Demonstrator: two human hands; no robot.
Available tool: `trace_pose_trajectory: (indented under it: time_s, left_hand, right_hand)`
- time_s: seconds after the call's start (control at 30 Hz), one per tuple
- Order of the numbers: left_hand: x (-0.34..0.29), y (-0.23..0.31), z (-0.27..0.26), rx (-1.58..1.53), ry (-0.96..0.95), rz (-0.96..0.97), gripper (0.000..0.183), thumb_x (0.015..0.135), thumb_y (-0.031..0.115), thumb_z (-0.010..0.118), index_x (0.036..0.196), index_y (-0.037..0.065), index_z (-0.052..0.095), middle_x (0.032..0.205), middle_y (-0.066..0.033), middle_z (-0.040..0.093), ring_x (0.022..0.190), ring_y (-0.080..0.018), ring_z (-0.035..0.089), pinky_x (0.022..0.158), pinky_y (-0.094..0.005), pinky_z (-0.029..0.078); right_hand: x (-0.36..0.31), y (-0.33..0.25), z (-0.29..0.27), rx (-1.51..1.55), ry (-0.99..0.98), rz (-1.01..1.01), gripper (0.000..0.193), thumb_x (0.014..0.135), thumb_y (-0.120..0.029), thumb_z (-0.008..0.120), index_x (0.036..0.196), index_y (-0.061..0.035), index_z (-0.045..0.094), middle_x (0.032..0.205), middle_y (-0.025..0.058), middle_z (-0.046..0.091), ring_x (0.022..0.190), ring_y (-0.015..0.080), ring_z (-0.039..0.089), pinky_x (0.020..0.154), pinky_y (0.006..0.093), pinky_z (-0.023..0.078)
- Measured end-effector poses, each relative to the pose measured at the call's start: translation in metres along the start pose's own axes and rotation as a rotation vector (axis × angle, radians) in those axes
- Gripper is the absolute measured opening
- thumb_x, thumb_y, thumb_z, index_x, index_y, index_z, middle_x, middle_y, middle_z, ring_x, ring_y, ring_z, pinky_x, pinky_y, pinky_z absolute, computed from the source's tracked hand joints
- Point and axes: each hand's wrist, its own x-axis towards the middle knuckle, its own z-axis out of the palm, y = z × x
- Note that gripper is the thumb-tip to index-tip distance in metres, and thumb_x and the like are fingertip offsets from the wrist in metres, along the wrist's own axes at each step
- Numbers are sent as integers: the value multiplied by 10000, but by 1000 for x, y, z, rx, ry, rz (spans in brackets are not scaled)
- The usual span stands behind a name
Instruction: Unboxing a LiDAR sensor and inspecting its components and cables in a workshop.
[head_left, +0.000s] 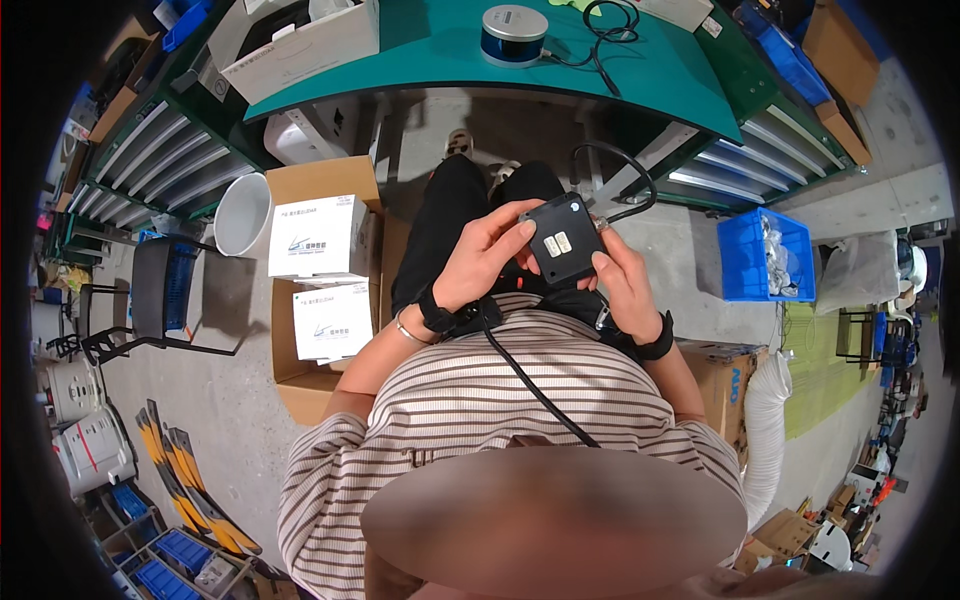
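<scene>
Between my two hands is a flat, square black device (562, 238) with small pale labels and a screw hole at its corner. My left hand (487, 258) grips its left side, thumb lying on the face. At its right edge my right hand (628, 287) closes around the corner, thumb pressed against it. A thick black cable (648, 180) joins the device at a metal connector near my right fingers and loops up and over. Both wrists wear black bands. The device is above my lap, in front of the green table.
On the green table (420, 60) stand a round silver-and-blue sensor (513, 40) with a coiled cable and an open white box (310, 50). To my left, a cardboard carton (300, 385) holds white boxes (318, 238) beside a grey bin (240, 215). A blue crate (735, 270) sits right.
</scene>
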Motion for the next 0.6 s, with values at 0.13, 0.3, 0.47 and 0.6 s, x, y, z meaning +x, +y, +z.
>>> trace_pose_trajectory:
  time_s: [0.13, 0.3, 0.47, 0.6]
  left_hand:
    - [0, -1, 0, -12, 8, -2, 375, 984, 214, 471, 1276, -19, 493, 884, -46, 606, 726, -97, 593, 676, -234, 491]
    - [3, -6, 0, 60, 58, 7, 310, 965, 217, 518, 1177, -5, 556, 839, -22, 609, 694, -68, 559, 636, -219, 460]
    - [3, -4, 1, 230, 65, -49, 265, 953, 246, 552, 954, -15, 595, 734, 43, 495, 691, -25, 397, 584, -204, 347]
    - [3, -1, 2, 272, 57, -66, 294, 949, 266, 557, 899, -22, 591, 683, 44, 473, 665, -31, 386, 563, -218, 343]
  right_hand:
    - [0, 2, 0, 17, -13, -12, 431, 925, -131, 445, 1311, 62, 435, 852, 96, 616, 642, 125, 606, 591, 241, 488]
    - [2, -1, 2, 14, -38, -2, 428, 913, -112, 457, 1302, 67, 439, 849, 107, 623, 638, 132, 614, 586, 252, 496]
    - [2, 1, 8, -105, -103, -56, 442, 887, -109, 488, 1286, 74, 443, 784, 157, 621, 613, 185, 639, 584, 285, 506]
    - [1, 9, 6, -182, -136, -118, 444, 882, -115, 500, 1284, 67, 448, 768, 174, 612, 601, 223, 645, 582, 302, 506]
